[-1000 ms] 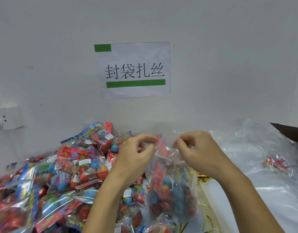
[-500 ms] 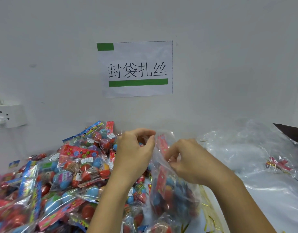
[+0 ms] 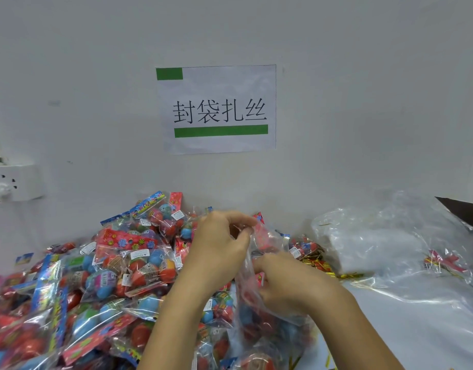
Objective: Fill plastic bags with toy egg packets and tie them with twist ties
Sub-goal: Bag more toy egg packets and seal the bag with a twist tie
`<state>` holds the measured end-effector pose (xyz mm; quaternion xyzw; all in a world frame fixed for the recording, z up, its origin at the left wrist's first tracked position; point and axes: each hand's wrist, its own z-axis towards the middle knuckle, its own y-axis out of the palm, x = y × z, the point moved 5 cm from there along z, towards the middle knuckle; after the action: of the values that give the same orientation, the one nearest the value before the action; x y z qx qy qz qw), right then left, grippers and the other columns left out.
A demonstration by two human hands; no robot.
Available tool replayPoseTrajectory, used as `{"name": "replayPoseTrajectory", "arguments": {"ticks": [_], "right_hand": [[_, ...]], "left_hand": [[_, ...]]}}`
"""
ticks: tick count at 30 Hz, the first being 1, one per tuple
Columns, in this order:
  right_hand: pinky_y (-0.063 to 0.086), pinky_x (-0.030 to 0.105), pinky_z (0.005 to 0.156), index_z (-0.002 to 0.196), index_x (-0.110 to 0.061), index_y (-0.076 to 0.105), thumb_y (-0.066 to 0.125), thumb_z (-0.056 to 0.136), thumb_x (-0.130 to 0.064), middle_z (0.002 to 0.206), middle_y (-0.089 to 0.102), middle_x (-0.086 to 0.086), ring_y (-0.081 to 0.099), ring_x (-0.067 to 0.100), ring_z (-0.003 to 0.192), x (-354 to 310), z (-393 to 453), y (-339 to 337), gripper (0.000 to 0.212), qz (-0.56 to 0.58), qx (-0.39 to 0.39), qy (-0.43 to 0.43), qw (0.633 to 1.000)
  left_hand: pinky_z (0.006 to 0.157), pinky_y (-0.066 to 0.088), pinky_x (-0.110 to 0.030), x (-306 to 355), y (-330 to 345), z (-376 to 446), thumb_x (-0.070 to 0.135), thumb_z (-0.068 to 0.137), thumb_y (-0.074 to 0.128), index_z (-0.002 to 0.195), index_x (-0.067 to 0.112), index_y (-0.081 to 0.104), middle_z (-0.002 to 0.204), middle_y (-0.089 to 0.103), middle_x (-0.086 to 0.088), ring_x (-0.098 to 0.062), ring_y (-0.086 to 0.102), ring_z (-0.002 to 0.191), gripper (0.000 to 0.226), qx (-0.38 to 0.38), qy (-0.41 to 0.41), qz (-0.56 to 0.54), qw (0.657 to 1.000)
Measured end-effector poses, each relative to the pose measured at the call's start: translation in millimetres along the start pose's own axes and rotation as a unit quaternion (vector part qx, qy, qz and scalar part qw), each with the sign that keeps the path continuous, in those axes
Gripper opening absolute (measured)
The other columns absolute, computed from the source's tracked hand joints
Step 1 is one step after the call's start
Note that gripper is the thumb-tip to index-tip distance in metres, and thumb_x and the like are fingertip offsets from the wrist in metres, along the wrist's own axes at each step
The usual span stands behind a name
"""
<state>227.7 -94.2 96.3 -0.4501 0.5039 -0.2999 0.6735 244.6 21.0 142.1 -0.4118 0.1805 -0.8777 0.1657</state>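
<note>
The left hand [image 3: 219,249] pinches the top edge of a clear plastic bag [image 3: 259,311] at centre frame, while the right hand [image 3: 286,284], at its 4 o'clock, grips the bag's gathered neck. A heap of toy egg packets [image 3: 96,284] spreads toward 8 o'clock; gold twist ties [image 3: 326,268] lie at 3 o'clock beside loose plastic bags [image 3: 384,244].

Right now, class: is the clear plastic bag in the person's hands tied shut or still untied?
Untied. The left hand and right hand pinch the clear plastic bag at its neck; no twist tie shows round it.
</note>
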Motion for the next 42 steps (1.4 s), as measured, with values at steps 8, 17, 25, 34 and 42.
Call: {"name": "replayPoseTrajectory", "arguments": {"ticks": [8, 17, 25, 34, 42], "right_hand": [[0.033, 0.023, 0.047, 0.071, -0.018, 0.053, 0.054, 0.093, -0.017, 0.074, 0.053, 0.001, 0.046, 0.013, 0.059, 5.6, -3.1, -6.9, 0.022, -0.057, 0.014, 0.064, 0.996], [0.026, 0.024, 0.041, 0.056, -0.019, 0.030, 0.058, 0.094, -0.027, 0.043, 0.036, -0.002, 0.034, 0.013, 0.042, 20.0, -9.8, -27.8, 0.048, -0.065, 0.081, 0.124, 0.987], [0.037, 0.026, 0.057, 0.066, -0.017, 0.043, 0.063, 0.091, -0.048, 0.068, 0.049, -0.001, 0.050, 0.022, 0.065, 26.0, -1.1, -18.1, 0.045, -0.070, 0.160, 0.176, 0.969], [0.044, 0.030, 0.067, 0.061, -0.019, 0.050, 0.060, 0.084, -0.062, 0.063, 0.053, -0.001, 0.054, 0.023, 0.063, 17.2, 13.0, 6.4, 0.050, 0.003, 0.201, 0.160, 0.966], [0.043, 0.029, 0.056, 0.059, -0.014, 0.054, 0.063, 0.083, -0.026, 0.056, 0.045, 0.001, 0.049, 0.024, 0.058, 22.9, 12.9, -2.0, 0.028, 0.047, 0.184, 0.180, 0.965]], "left_hand": [[0.054, 0.046, -0.010, -5.9, -4.0, 0.7, 0.004, 0.094, 0.059, 0.091, 0.030, 0.076, 0.081, 0.070, 0.015, 0.002, 0.061, 0.060, 0.032, -0.007, -0.019, 0.002, 1.000], [0.067, 0.046, -0.003, -8.6, -13.0, 2.3, 0.005, 0.094, 0.059, 0.100, 0.022, 0.078, 0.088, 0.071, 0.017, 0.008, 0.062, 0.084, 0.026, 0.010, -0.013, 0.028, 0.999], [0.066, 0.044, 0.001, -5.9, -10.5, 2.8, 0.008, 0.095, 0.059, 0.104, 0.023, 0.077, 0.091, 0.071, 0.018, 0.011, 0.061, 0.086, 0.025, 0.006, 0.002, 0.040, 0.999], [0.062, 0.045, -0.002, -3.9, -8.4, 1.1, 0.007, 0.096, 0.058, 0.110, 0.019, 0.076, 0.090, 0.068, 0.019, 0.014, 0.060, 0.076, 0.026, -0.003, 0.007, 0.048, 0.999], [0.054, 0.044, -0.005, -3.6, -9.4, 1.2, 0.007, 0.096, 0.057, 0.109, 0.020, 0.076, 0.087, 0.069, 0.017, 0.006, 0.060, 0.059, 0.027, 0.002, -0.005, 0.040, 0.999]]}}
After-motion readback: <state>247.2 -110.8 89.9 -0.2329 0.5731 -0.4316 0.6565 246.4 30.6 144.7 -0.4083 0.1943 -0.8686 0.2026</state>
